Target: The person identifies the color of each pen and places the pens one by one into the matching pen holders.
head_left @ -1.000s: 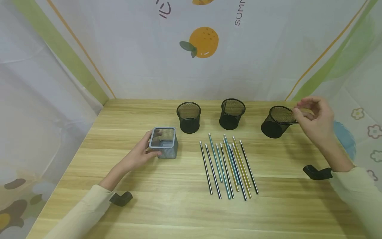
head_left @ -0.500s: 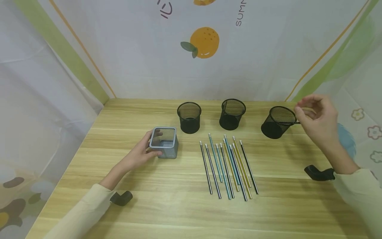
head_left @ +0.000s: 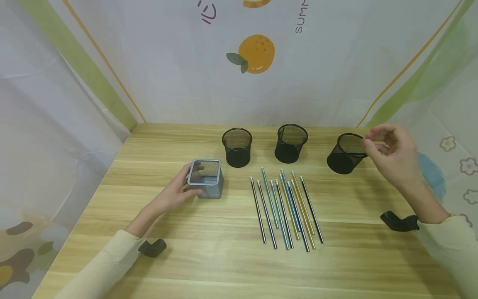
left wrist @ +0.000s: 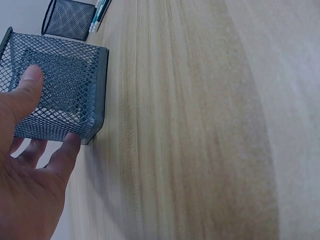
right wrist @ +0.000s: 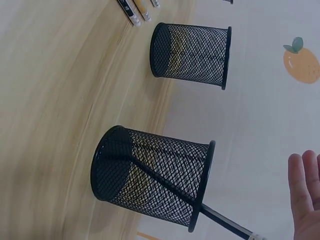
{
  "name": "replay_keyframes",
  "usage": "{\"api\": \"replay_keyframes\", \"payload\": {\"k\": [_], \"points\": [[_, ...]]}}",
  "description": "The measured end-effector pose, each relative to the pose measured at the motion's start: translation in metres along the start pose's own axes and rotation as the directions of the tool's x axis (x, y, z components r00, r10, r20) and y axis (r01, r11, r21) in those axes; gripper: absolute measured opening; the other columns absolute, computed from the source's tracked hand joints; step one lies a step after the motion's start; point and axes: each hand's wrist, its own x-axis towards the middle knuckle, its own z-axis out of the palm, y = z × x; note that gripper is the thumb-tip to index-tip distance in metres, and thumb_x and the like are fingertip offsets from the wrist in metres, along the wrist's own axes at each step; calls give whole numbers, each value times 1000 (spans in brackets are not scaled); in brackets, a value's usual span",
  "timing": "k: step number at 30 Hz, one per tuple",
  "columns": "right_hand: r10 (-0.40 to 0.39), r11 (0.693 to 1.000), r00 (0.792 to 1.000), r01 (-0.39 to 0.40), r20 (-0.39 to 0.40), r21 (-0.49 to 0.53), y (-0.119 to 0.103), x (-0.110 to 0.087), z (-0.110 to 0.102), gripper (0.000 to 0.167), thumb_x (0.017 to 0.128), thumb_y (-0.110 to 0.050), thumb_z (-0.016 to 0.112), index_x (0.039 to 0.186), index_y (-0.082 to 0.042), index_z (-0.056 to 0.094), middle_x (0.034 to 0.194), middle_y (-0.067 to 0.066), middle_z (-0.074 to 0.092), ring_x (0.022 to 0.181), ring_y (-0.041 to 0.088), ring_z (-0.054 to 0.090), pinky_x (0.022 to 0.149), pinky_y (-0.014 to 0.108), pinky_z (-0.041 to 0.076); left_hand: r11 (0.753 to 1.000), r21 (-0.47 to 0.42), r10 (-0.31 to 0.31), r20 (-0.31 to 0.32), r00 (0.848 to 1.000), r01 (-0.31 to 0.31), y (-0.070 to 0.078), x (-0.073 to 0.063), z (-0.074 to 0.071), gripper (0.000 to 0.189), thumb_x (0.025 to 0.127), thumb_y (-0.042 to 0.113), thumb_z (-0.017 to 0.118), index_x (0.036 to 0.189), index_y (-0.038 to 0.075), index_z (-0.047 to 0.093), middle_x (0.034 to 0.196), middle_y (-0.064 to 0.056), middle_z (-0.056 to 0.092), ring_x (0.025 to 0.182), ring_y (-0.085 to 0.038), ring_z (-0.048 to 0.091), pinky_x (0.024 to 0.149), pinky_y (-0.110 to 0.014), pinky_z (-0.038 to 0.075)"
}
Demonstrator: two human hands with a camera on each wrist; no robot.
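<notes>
My left hand point(head_left: 172, 193) holds a grey square mesh pen holder point(head_left: 211, 190) standing on the table, thumb along the near side and fingers round the far side. My right hand point(head_left: 396, 155) hovers beside the rim of the rightmost black round mesh pen cup point(head_left: 340, 161), fingers loosely bent with nothing held between them. In the right wrist view a black pencil point(right wrist: 230, 223) leans inside that cup, its eraser end sticking out past the rim, apart from the visible fingers point(right wrist: 300, 192).
Two more black mesh cups, one at the left point(head_left: 237, 157) and one in the middle point(head_left: 287, 153), stand along the back. Several black, blue and gold pencils point(head_left: 284, 211) lie in a loose row on the wooden table point(head_left: 194, 261). A printed white curtain point(head_left: 179, 79) hangs behind.
My right hand rose slightly to the right, then came back left and down toward the rightmost cup's rim. The left hand and the grey holder stayed put.
</notes>
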Motion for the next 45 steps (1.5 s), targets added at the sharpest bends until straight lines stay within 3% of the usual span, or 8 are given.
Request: {"api": "replay_keyframes", "payload": {"k": [2, 9, 20, 30, 39, 45], "points": [[1, 1000, 1000, -1, 11, 10, 0, -1, 1, 29, 85, 21, 60, 112, 24, 50, 99, 18, 62, 93, 16, 65, 78, 16, 57, 1000, 0, -1, 0, 1000, 1, 0, 0, 0, 81, 93, -5, 71, 157, 5, 23, 155, -24, 34, 136, -52, 39, 108, -60, 39], [39, 995, 997, -32, 64, -99, -3, -8, 6, 29, 87, 21, 60, 114, 22, 50, 104, 16, 61, 94, 14, 64, 78, 14, 55, 1000, -5, 0, 5, 1000, 0, 0, 0, 0, 80, 93, -5, 70, 157, 5, 22, 156, -25, 32, 136, -53, 37, 108, -61, 39], [37, 975, 981, 7, 192, -221, -5, -16, 17, 40, 83, 24, 65, 120, 17, 51, 106, 19, 61, 96, 11, 63, 80, 14, 55, 1000, -9, -2, 3, 1000, 2, -1, 1, 0, 79, 94, -5, 69, 157, 4, 23, 156, -24, 32, 137, -53, 36, 108, -62, 38], [135, 959, 937, -40, 324, -282, -10, -23, 27, 45, 88, 17, 68, 128, 8, 49, 113, 11, 58, 99, 8, 61, 85, 13, 52, 1000, -16, 1, 4, 1000, -1, -1, 0, 1, 80, 93, -6, 69, 157, 3, 22, 156, -25, 32, 137, -53, 36, 108, -62, 38], [236, 936, 889, -99, 393, -338, -3, -33, 34, 44, 92, 7, 70, 131, 2, 51, 117, 15, 59, 99, 4, 60, 85, 12, 51, 1000, -14, -5, 2, 1000, 6, 0, 0, 1, 80, 93, -6, 69, 157, 3, 22, 156, -25, 32, 137, -53, 36, 108, -62, 38], [285, 908, 850, -92, 443, -409, 2, -35, 39, 43, 94, -4, 73, 132, 0, 53, 121, 13, 61, 103, 21, 62, 88, 17, 52, 1000, -10, -7, -1, 1000, 7, 1, 0, 1, 81, 93, -6, 70, 157, 3, 22, 155, -25, 32, 137, -53, 36, 107, -61, 39]]}}
